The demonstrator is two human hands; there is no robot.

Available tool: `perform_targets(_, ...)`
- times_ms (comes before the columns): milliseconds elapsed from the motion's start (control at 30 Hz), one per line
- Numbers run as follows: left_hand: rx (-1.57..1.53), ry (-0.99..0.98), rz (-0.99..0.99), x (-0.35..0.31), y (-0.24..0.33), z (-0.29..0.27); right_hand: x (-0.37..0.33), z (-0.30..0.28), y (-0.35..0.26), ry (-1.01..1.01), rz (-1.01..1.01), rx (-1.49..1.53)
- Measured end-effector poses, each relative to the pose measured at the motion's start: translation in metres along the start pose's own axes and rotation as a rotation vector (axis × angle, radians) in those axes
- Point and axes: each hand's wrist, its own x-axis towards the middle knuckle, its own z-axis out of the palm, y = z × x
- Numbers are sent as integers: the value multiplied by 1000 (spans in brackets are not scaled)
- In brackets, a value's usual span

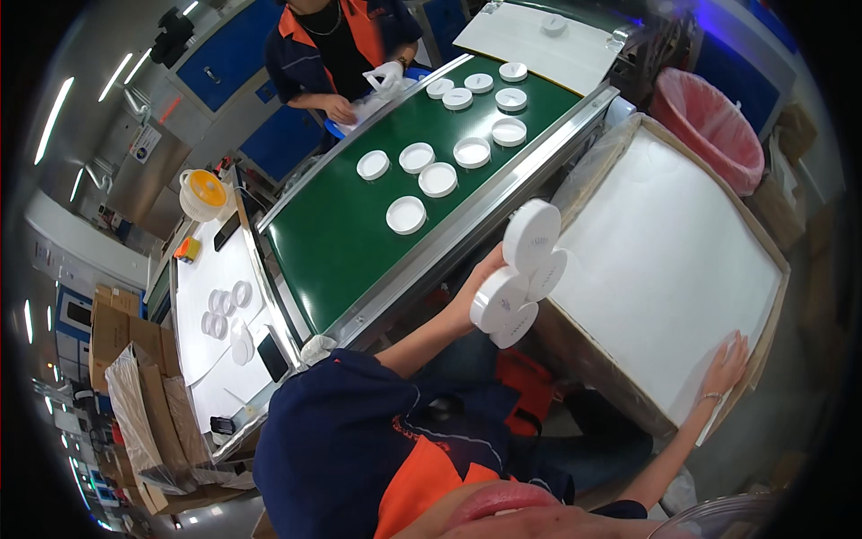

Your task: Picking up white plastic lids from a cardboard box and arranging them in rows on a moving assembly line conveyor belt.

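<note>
My left hand [483, 275] is closed around several white round lids [498, 299], held up between the conveyor's near rail and a big cardboard box. The lids hide most of its fingers. Inside the box lies a white sheet [669, 260], and my right hand [725, 366] rests on it near the box's right edge, fingers stretched out and nothing held. On the green conveyor belt [328, 247] sit more white round lids [406, 216], spread toward its far end.
The cardboard box [783, 301] stands right of the conveyor, with a pink lined bin [709, 130] behind it. Across the belt a person [337, 54] handles something in clear plastic. A side table at left carries clear rings [217, 314], a phone [272, 353] and a yellow-lidded pot [205, 193].
</note>
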Motion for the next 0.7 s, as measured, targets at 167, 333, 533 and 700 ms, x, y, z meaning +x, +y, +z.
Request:
perform_targets(167, -751, 9, -275, 9, -20, 11, 2, 1, 9, 18, -21, 3)
perform_targets(333, -1307, -132, -425, 31, -4, 50, 9, 8, -5, 10, -16, -19)
perform_targets(533, -1395, -191, -524, 39, -15, 83, 6, -3, -30, -19, 66, -131)
perform_targets(700, -1419, -196, -506, 40, -19, 90, 3, -10, -38, -104, 117, -132)
